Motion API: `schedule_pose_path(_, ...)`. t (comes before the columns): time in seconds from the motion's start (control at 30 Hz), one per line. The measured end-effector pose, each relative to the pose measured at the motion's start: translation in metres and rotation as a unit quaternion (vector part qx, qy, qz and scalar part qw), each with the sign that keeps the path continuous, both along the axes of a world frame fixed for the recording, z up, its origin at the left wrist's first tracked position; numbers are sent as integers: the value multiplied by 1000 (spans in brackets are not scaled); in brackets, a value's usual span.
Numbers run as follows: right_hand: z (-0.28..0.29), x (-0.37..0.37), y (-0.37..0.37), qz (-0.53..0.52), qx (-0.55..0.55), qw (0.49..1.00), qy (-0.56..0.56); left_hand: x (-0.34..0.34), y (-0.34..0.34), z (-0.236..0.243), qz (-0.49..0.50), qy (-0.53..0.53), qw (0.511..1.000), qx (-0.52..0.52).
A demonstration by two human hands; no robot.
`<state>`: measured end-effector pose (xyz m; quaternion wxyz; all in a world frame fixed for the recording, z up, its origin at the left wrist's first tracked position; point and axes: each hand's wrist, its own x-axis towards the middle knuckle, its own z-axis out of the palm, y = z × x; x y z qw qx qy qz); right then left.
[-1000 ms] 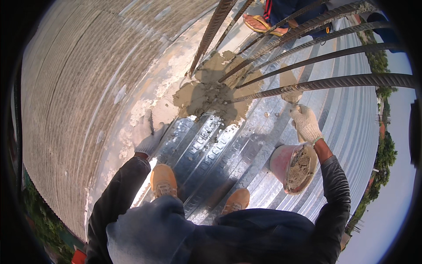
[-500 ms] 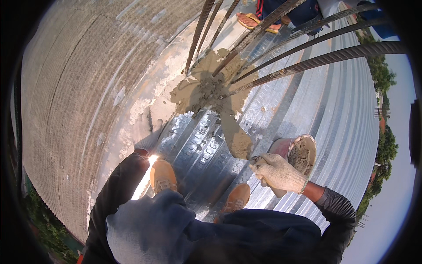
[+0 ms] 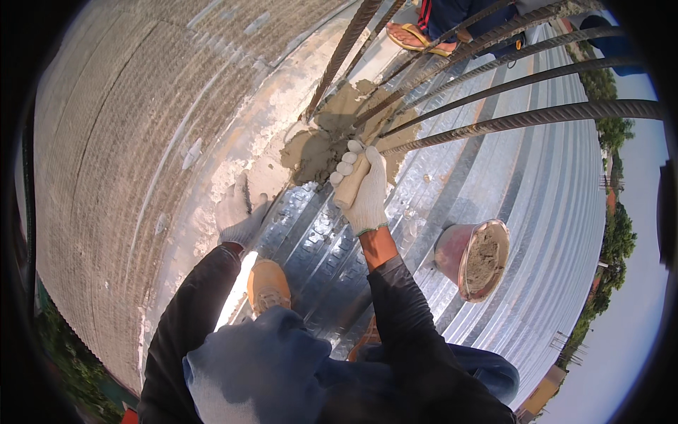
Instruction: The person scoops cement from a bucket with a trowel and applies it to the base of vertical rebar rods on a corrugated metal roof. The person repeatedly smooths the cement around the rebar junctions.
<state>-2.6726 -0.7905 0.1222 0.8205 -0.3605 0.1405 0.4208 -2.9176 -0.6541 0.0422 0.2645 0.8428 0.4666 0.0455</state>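
My right hand [image 3: 369, 194], in a cream knitted glove, is closed around the wooden handle of a trowel [image 3: 351, 185]. The trowel's blade is hidden behind the hand, over a patch of wet grey mortar [image 3: 311, 154]. My left hand [image 3: 239, 214], gloved too, leans on the pale concrete strip [image 3: 265, 166] with its fingers spread, holding nothing. Several ribbed steel bars [image 3: 522, 127] rise from the mortar and slant toward the upper right.
A bucket [image 3: 470, 258] of mortar stands on the corrugated metal decking [image 3: 533, 212] at the right. Rough concrete [image 3: 120, 155] spreads along the left. Another person's sandalled foot [image 3: 417, 37] is beyond the bars. My orange shoe [image 3: 268, 283] is on the decking.
My right hand has moved with the trowel from beside the bucket, up and left, to the mortar at the bars' base. My left hand keeps its place on the concrete.
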Motion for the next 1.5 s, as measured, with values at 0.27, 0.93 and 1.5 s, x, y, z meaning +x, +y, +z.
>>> schedule_pose_path(0.27,-27,7,19,-20,-12,1000,14,2,2,14,-11,7,999,-36)
schedule_pose_path(0.93,-24,30,51,39,-263,964,-22,-6,3,-2,-17,-14,1000,23)
schedule_pose_path(1.5,21,-138,17,-45,-197,979,-22,-7,6,6,-16,-1,1000,-4)
